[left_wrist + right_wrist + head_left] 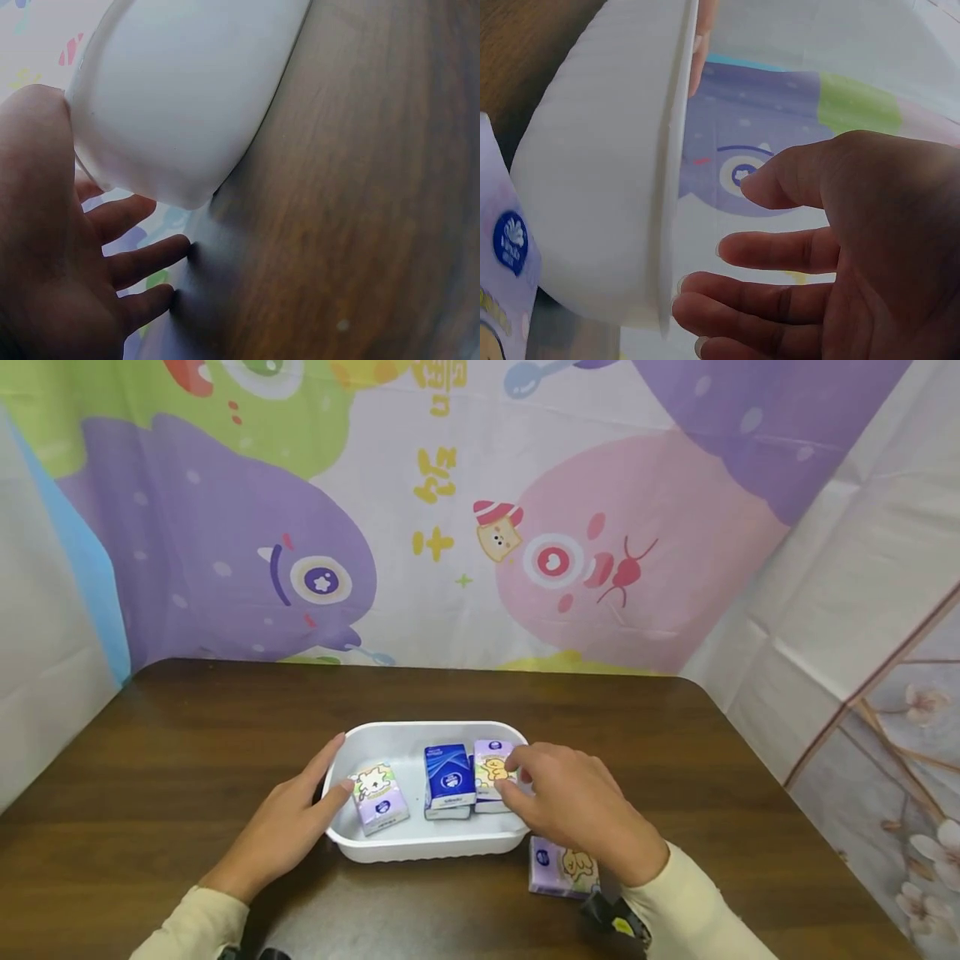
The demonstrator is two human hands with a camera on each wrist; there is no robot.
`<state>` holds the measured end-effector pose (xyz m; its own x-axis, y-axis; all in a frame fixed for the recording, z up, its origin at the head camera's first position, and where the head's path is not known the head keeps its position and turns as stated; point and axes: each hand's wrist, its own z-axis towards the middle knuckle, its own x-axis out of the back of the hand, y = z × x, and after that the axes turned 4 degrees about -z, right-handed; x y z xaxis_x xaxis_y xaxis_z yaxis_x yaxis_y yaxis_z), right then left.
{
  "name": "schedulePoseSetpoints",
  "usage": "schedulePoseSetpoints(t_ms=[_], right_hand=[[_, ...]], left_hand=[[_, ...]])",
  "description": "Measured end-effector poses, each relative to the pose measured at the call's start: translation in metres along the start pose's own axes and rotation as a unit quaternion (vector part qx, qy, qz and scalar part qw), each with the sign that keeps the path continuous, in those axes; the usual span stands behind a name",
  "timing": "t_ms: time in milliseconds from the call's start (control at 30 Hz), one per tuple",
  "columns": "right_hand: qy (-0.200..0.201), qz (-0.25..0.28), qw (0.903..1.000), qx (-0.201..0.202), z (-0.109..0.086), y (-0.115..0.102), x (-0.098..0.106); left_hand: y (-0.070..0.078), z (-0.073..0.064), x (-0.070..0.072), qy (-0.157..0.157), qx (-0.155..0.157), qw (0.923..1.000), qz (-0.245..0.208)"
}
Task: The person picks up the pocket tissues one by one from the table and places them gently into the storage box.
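Note:
A white plastic basin (427, 846) sits on the table with several tissue packs in it. My left hand (281, 822) grips its left rim, thumb over the edge and the other fingers along the outside wall. Near the thumb lies a purple tissue pack (380, 802) with a white cartoon figure. A blue tissue pack (450, 777) rests on another pack in the middle. Beside it is a purple tissue pack (492, 772) with a bear print. My right hand (577, 797) hovers over the right rim by that pack, its fingers loosely bent; the right wrist view shows nothing held.
Another purple bear-print tissue pack (562, 867) lies on the brown wooden table (225, 718), outside the basin under my right forearm. A cartoon-printed cloth (435, 627) hangs behind the table's far edge. A flowered cloth (900, 760) hangs at the right.

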<state>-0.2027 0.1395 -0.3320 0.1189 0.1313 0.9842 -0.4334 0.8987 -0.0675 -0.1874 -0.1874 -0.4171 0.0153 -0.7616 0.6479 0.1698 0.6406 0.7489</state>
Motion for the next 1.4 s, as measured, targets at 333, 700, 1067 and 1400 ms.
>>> schedulePoseSetpoints(t_ms=[333,700,1067,1400], right_hand=[[-0.028,-0.005,0.9993,-0.026,-0.005,0.009,0.005],[-0.030,-0.003,0.9995,-0.002,-0.012,0.019,0.006],[-0.074,-0.022,0.9968,0.018,-0.018,0.027,0.010],[-0.137,0.003,0.9892,0.052,-0.024,0.032,0.008]], left_hand=[[-0.001,0.001,0.000,-0.004,0.003,1.0000,0.004],[0.000,0.000,0.001,-0.008,0.011,0.9999,0.004],[0.000,0.001,0.002,-0.009,0.015,0.9998,-0.002],[0.000,0.001,0.002,-0.009,0.017,0.9998,0.000]])
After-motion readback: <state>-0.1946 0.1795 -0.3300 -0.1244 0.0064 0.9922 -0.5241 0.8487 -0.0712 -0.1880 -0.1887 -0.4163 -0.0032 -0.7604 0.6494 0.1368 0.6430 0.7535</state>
